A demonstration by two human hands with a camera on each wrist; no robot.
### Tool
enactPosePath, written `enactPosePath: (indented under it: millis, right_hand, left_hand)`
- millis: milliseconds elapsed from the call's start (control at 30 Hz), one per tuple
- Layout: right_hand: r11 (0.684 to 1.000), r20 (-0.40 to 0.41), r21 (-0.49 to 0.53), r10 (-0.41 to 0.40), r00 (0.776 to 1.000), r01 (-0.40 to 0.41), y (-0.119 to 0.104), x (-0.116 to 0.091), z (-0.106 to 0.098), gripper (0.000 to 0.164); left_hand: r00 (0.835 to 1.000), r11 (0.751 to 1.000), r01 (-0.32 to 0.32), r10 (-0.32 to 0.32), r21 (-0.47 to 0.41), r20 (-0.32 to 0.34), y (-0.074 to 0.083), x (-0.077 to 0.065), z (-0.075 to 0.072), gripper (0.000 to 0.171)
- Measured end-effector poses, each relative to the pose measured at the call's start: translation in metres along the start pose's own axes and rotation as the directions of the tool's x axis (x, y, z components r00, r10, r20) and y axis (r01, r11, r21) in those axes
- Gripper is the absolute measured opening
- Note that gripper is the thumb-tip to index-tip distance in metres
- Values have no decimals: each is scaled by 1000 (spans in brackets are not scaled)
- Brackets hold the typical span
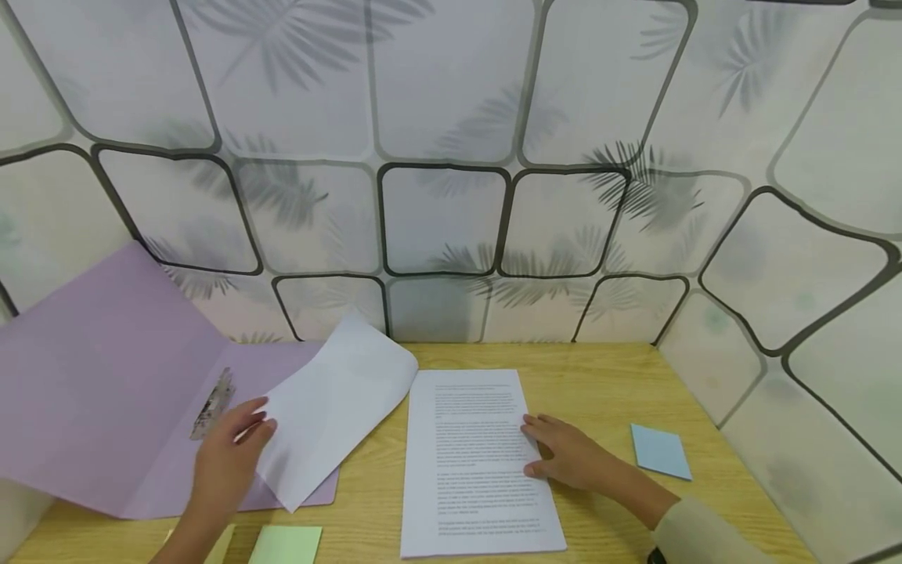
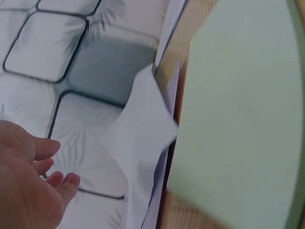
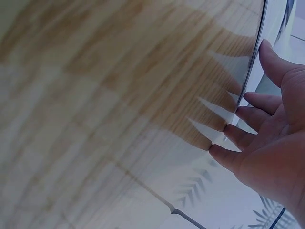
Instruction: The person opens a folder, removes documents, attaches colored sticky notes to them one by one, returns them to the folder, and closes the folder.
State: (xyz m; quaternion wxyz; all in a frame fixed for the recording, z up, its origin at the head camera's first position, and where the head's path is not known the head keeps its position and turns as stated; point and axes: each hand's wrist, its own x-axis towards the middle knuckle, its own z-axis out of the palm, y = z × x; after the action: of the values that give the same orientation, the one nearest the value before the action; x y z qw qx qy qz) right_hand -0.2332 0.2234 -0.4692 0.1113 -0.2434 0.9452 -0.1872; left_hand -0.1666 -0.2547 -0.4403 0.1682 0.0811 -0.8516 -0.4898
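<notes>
The left hand (image 1: 229, 462) is released beside the curled sheet (image 1: 334, 407), over the folder (image 1: 70, 376) toward the bench's (image 1: 599, 384) left edge. Best smooth that sheet flat while the unclenched right hand (image 1: 567, 453) steadies the stack (image 1: 479, 454).

Left hand (image 1: 224, 464) beside white sheet (image 1: 337, 407), purple folder (image 1: 106, 376) beneath, right hand (image 1: 569, 454) against printed pages (image 1: 474, 470)

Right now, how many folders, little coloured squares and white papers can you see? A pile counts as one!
Folders: 1 (purple folder)
Squares: 3 (blue square, green square, partly hidden yellow square)
White papers: 2 (curling paper, printed pile)
Total: 6
</notes>
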Motion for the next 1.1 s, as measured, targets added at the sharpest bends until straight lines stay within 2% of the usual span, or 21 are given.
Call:
enactPosePath:
  millis: [67, 167, 333, 367, 433, 533, 600, 667, 767, 933, 1100]
  right_hand:
    - [1000, -1, 4, 0, 1000, 0, 0, 0, 0, 73]
    - [1000, -3, 7, -2, 1000, 2, 0, -1, 0, 73]
    - [1000, -6, -4, -5, 1000, 5, -1, -2, -1, 72]
    - [1000, -6, -4, -4, 1000, 4, -1, -2, -1, 72]
    - [1000, -4, -3, 0, 1000, 0, -2, -3, -1, 72]
    - [1000, -2, 2, -3, 1000, 3, -3, -3, -2, 72]
    - [1000, -1, 1, -6, 1000, 6, -3, -3, -3, 72]
    - [1000, -2, 2, -7, 1000, 7, -3, -4, -3, 72]
    - [1000, -6, 2, -9, 1000, 9, -2, -4, -2, 73]
    - [996, -24, 89, 8, 1000, -6, 4, -9, -8, 78]
    - [979, -78, 197, 66, 995, -50, 16, -25, -24, 71]
  left_hand:
    - [997, 998, -38, 41, -48, 60, 14, -8, 17, 42]
    - [985, 991, -75, 91, -112, 146, 31, -21, 41, 41]
    - [954, 981, -54, 105, -185, 282, 48, -34, 78, 40]
    - [943, 982, -51, 107, -181, 314, 48, -35, 85, 41]
    - [914, 991, -68, 110, -119, 391, 48, -37, 96, 44]
    - [859, 987, -159, 138, 0, 493, 45, -38, 110, 53]
    - [823, 975, -212, 141, 67, 550, 43, -39, 116, 59]
    - [791, 969, -229, 130, 93, 597, 43, -40, 121, 64]
    - [760, 965, -230, 98, 125, 642, 45, -42, 124, 68]
    - [733, 944, -286, 106, 164, 671, 46, -44, 125, 69]
    - [722, 933, -316, 117, 174, 682, 47, -45, 125, 70]
